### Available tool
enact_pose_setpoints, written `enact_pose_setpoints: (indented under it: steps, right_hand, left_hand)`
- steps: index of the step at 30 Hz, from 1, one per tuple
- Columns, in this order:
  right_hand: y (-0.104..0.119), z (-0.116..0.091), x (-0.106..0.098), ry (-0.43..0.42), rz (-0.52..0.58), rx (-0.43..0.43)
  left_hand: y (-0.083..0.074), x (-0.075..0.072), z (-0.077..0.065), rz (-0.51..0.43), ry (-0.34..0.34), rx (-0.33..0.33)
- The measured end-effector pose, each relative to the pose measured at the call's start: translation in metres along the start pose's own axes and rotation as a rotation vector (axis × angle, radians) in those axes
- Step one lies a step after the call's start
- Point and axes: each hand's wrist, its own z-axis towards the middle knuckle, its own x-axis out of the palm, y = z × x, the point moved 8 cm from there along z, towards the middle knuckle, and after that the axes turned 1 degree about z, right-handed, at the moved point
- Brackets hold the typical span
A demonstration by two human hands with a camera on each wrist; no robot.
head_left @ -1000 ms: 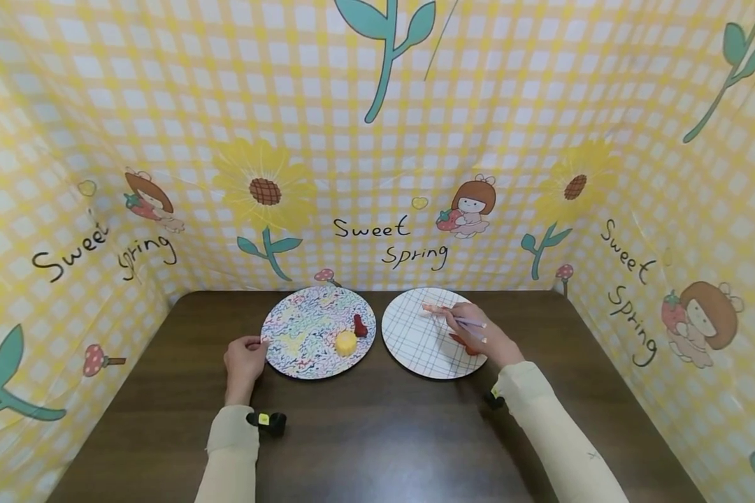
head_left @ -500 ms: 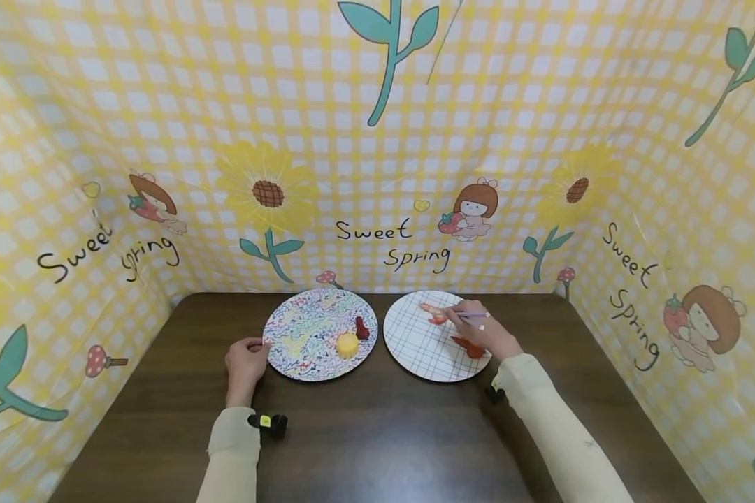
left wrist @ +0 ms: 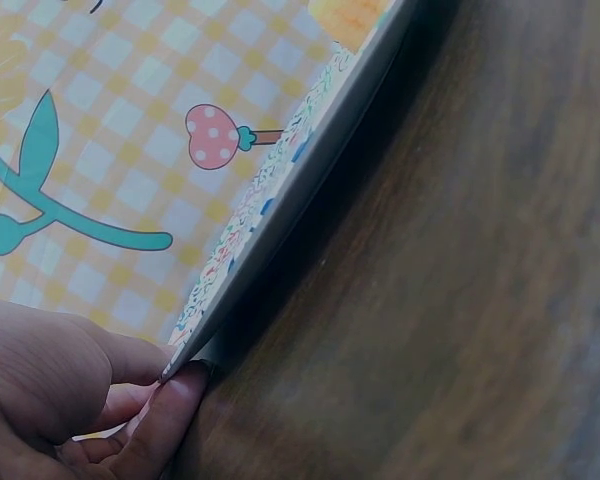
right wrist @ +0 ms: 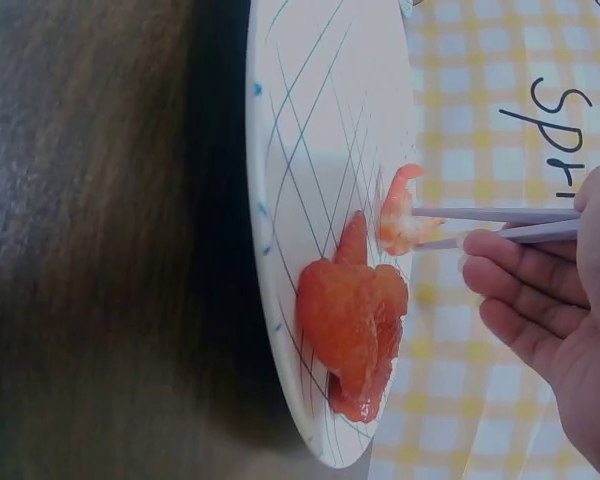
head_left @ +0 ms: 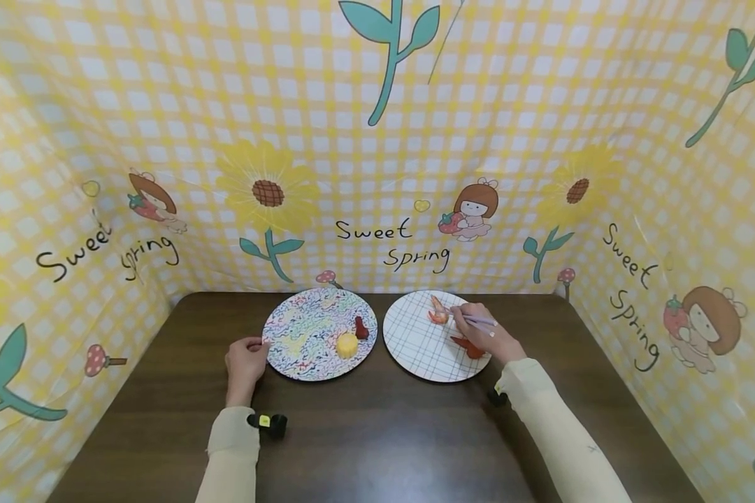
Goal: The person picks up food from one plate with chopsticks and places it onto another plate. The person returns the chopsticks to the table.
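My right hand (head_left: 481,330) holds a pair of pale purple chopsticks (right wrist: 540,222) over the white grid-lined plate (head_left: 409,342). Their tips meet a small orange-and-white shrimp (right wrist: 398,215) near that plate's far side. Closer to the hand lies an orange-red lobed piece of food (right wrist: 345,320), partly covered by the hand in the head view. On the left, my left hand (head_left: 245,365) pinches the rim of the multicoloured speckled plate (head_left: 302,325) between thumb and fingers, as the left wrist view shows. A yellow fluted round piece (head_left: 347,345) and a dark red piece (head_left: 361,328) sit on this plate.
Both plates stand side by side on a dark brown wooden table (head_left: 352,433), with a narrow gap between them. A yellow-checked cloth (head_left: 377,161) with printed flowers rises behind the table and along both sides.
The shrimp has turned on the grid-lined plate, from lying sideways to pointing towards the back. My right hand and the chopsticks have shifted slightly right. The left hand keeps its pinch on the rim.
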Motion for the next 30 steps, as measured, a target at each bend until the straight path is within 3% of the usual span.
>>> enact_pose_setpoints:
  steps: [8, 12, 22, 30]
  right_hand:
    - [0.008, -0.006, -0.008, -0.108, 0.042, -0.048]
    - [0.018, -0.007, -0.010, -0.160, 0.025, -0.142]
    - [0.033, -0.009, -0.003, -0.205, -0.206, -0.320]
    - [0.048, -0.015, -0.004, -0.268, -0.268, -0.441]
  left_hand:
    - [0.005, 0.000, 0.002, 0.000, -0.005, -0.005]
    - [0.006, 0.000, 0.003, 0.005, -0.022, -0.004]
    - [0.005, -0.001, 0.004, 0.008, -0.011, 0.005]
    - [0.005, -0.001, 0.003, 0.005, -0.018, 0.000]
